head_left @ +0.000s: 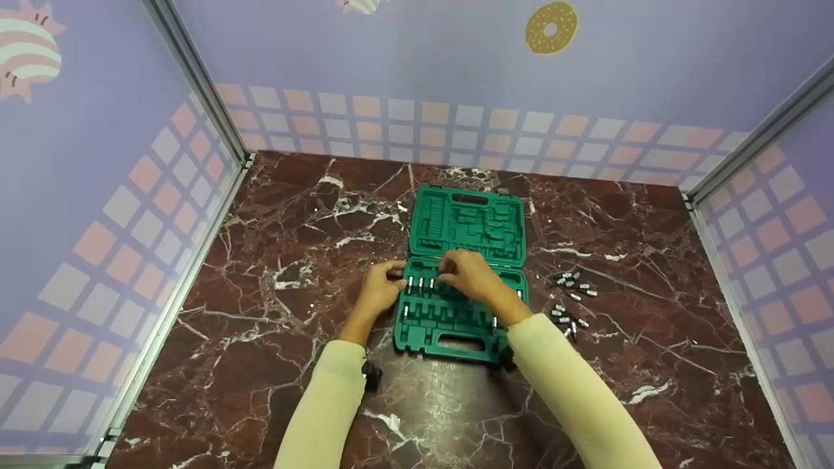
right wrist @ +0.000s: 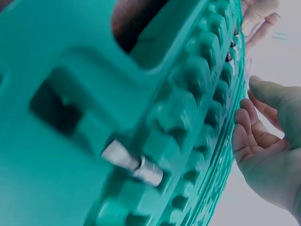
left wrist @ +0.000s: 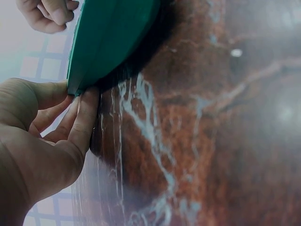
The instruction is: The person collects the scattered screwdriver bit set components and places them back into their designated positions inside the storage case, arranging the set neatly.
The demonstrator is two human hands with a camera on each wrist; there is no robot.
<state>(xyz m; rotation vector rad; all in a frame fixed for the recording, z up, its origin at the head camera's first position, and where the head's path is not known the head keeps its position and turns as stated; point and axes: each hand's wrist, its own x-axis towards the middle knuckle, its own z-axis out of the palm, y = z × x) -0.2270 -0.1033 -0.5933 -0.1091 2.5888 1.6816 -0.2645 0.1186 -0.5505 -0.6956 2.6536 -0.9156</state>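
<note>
The green case [head_left: 417, 335] lies opened on the marbled surface, with several silver bits [head_left: 421, 284] standing in its lower half. My left hand [head_left: 381, 286] grips the case's left edge; in the left wrist view the thumb and fingers of that hand [left wrist: 51, 136] pinch the rim of the case [left wrist: 106, 42]. Over the upper row of slots, right of three bits, is my right hand [head_left: 470, 273], fingers bent downward. In the right wrist view this hand [right wrist: 273, 136] has curled fingers close to the case; whether a bit is between its fingertips cannot be seen. One bit [right wrist: 149, 172] sits nearer that camera.
Two loose groups of small bits [head_left: 570, 281] [head_left: 564, 320] lie on the surface right of the case. The empty moulded lid [head_left: 468, 225] is laid back behind the lower half. Patterned walls [head_left: 430, 65] enclose the surface at the back and both sides.
</note>
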